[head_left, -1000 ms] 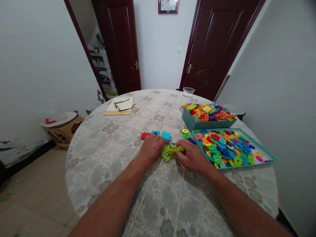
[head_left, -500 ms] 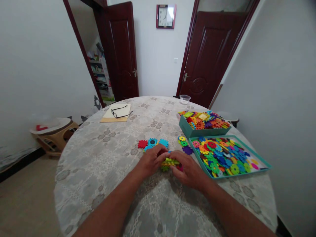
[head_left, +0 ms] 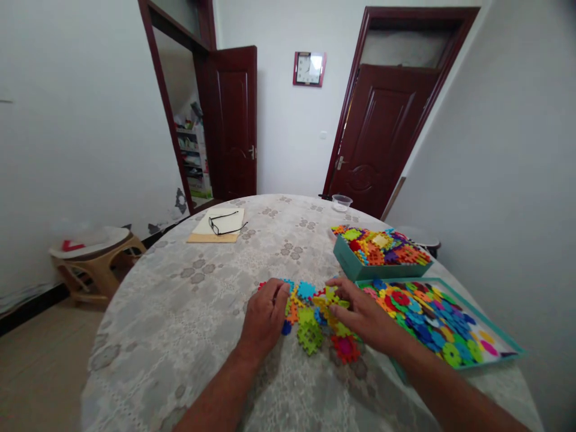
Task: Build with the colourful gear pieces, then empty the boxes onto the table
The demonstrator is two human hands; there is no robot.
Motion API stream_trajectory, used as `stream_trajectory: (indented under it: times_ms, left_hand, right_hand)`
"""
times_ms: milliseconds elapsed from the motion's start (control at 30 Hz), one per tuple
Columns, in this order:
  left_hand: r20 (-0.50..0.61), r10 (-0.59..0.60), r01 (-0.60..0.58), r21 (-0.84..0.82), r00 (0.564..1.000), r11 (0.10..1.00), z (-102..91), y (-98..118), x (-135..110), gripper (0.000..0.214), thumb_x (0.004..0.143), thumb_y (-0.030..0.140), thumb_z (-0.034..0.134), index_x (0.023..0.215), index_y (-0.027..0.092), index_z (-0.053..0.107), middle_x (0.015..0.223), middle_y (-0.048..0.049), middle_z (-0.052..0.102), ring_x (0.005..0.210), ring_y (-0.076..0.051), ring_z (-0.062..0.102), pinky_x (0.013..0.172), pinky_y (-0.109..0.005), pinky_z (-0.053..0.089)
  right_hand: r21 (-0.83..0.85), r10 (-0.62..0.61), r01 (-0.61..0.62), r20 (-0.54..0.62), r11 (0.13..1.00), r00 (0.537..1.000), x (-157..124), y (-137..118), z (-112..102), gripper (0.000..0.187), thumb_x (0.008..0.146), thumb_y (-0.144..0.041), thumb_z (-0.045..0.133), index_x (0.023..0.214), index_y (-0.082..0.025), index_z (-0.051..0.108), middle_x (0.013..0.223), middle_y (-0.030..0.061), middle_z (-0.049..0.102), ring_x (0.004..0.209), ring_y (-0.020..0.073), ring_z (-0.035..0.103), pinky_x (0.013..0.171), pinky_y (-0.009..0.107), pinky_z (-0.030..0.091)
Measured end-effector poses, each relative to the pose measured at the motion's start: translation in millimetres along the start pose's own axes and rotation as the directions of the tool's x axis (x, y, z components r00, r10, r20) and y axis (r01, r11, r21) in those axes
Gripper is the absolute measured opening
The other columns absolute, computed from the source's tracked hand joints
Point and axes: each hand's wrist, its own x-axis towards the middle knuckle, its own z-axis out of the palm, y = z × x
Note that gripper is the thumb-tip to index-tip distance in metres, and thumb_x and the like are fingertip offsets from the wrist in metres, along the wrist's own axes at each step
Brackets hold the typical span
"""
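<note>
Toothed plastic gear blocks in several colours lie close together on the table in front of me. My left hand is curled over their left side, thumb against the fingers, with orange block pieces beside the thumb. My right hand grips a yellow gear block between thumb and fingers over the right part of the group. A light blue block lies behind, between the hands. Nearer to me are a green block and a red block with a pink centre. My left fingertips are mostly hidden.
A teal box heaped with gear blocks stands at the right. In front of it, a shallow teal tray holds many round toothed pieces. Glasses rest on paper at the far left. A clear bowl sits at the far edge.
My hands have moved apart, showing the green and red blocks between them. The yellow piece that was between both hands is now at my right hand. The view has tilted up.
</note>
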Motion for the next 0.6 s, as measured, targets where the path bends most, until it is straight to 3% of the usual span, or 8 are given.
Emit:
stream_trajectory:
  times_ms: [167,333,467,600]
  left_hand:
    - [-0.082,0.021,-0.019,0.022,0.996,1.000,-1.7,-6.6,1.6,0.030,0.105,0.040,0.042,0.090,0.025,0.064,0.088,-0.0032,0.070,0.086,-0.023,0.066,0.083,-0.039,0.052]
    - [-0.106,0.060,-0.058,0.027,0.993,0.998,2.6,-15.7,1.1,0.027,0.104,0.038,0.043,0.091,0.027,0.065,0.091,-0.0048,0.071,0.091,-0.025,0.068,0.091,-0.044,0.054]
    - [-0.125,0.083,-0.078,0.051,0.989,0.996,6.1,-27.5,0.3,0.026,0.104,0.037,0.044,0.095,0.028,0.067,0.097,-0.0062,0.073,0.095,-0.026,0.068,0.093,-0.043,0.055]
    - [-0.139,0.107,-0.095,0.085,0.984,0.992,7.4,-37.2,-0.5,0.026,0.103,0.037,0.046,0.099,0.029,0.070,0.099,-0.0067,0.075,0.096,-0.026,0.069,0.093,-0.042,0.056]
  right_hand:
    - [-0.168,-0.005,-0.005,-0.058,0.986,0.998,54.2,-1.2,-45.2,0.044,0.090,-0.033,0.062,0.133,-0.022,0.063,0.091,0.0017,0.069,0.071,0.0178,0.062,0.063,0.029,0.049]
    - [-0.278,-0.043,0.009,-0.117,0.961,0.992,133.1,-2.4,-97.3,0.042,0.085,-0.027,0.068,0.126,-0.019,0.069,0.083,0.0023,0.070,0.067,0.0167,0.062,0.058,0.026,0.045]
    - [-0.385,0.154,-0.208,-0.167,0.899,0.974,198.8,5.9,-131.7,0.043,0.084,-0.021,0.071,0.126,-0.015,0.069,0.076,0.0023,0.070,0.058,0.0134,0.058,0.053,0.023,0.041]
    - [-0.464,0.299,-0.386,-0.252,0.797,0.920,242.3,22.2,-155.0,0.039,0.082,-0.018,0.076,0.120,-0.015,0.074,0.071,0.0022,0.067,0.057,0.0132,0.058,0.054,0.023,0.042]
